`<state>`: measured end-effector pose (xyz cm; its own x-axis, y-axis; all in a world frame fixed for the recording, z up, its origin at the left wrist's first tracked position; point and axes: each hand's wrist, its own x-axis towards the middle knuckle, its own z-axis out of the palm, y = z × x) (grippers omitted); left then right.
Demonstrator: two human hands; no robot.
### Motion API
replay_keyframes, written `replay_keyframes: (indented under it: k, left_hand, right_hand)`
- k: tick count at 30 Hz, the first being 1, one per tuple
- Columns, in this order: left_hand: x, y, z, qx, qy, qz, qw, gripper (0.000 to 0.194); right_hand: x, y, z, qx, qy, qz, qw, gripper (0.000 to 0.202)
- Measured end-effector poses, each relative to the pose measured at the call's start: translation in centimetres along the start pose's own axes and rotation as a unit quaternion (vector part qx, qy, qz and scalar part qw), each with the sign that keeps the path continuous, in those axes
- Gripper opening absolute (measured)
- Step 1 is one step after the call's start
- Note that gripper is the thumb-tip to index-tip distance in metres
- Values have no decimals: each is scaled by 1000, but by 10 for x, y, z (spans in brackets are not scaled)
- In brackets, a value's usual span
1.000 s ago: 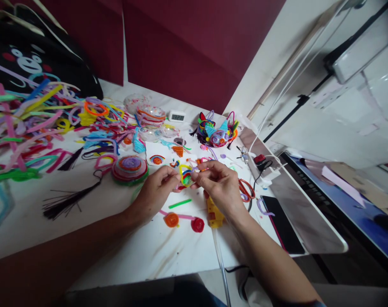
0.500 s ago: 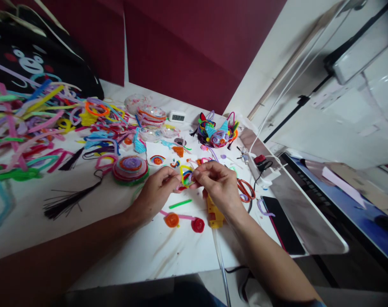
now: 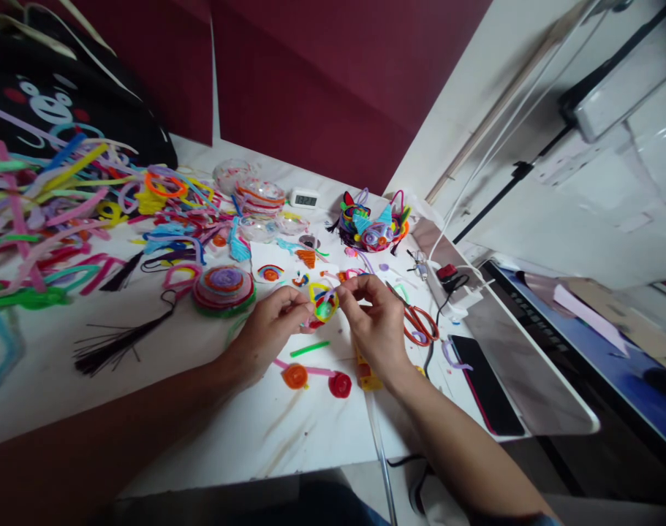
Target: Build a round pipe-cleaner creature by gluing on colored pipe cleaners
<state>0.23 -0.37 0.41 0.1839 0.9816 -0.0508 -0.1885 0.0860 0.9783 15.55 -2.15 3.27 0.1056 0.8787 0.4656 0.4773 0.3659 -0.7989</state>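
Above the middle of the table, my left hand (image 3: 281,318) pinches the left edge of a small multicoloured pipe-cleaner piece (image 3: 324,310) with a yellow outline and green and red inside. My right hand (image 3: 373,310) is closed at the piece's upper right, thumb against forefinger, on a lavender pipe cleaner (image 3: 328,294) that crosses the yellow outline. Its fingertips partly hide the strip's end. Below the hands lie a short green pipe-cleaner piece (image 3: 309,349), an orange coil (image 3: 294,376) and a red coil (image 3: 340,385). A yellow glue gun (image 3: 368,376) is partly hidden under my right hand.
Loose pipe cleaners (image 3: 53,212) heap up at the left, before a black bag (image 3: 91,109). A coiled round piece (image 3: 223,289) and a black tassel (image 3: 127,336) lie nearer. Orange-handled scissors (image 3: 420,325), a phone (image 3: 486,387) and a power strip (image 3: 458,296) are at the right.
My right hand has shifted slightly right, away from the piece, and more of the lavender pipe cleaner and yellow outline shows. My left hand stays almost in place.
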Motion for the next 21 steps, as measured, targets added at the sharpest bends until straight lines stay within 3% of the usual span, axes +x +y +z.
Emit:
replay_keyframes:
  k: [5, 12, 21]
  left_hand:
    - [-3, 1, 1, -24, -5, -17, 1000, 23]
    - [-4, 2, 2, -70, -17, -41, 997, 24]
    - [-7, 6, 4, -49, -5, -38, 998, 27]
  right_hand:
    - [-7, 4, 5, -115, 20, -111, 987, 5]
    - [-10, 7, 10, -231, 64, -235, 942, 8]
    - [-15, 10, 11, -293, 57, -312, 902, 8]
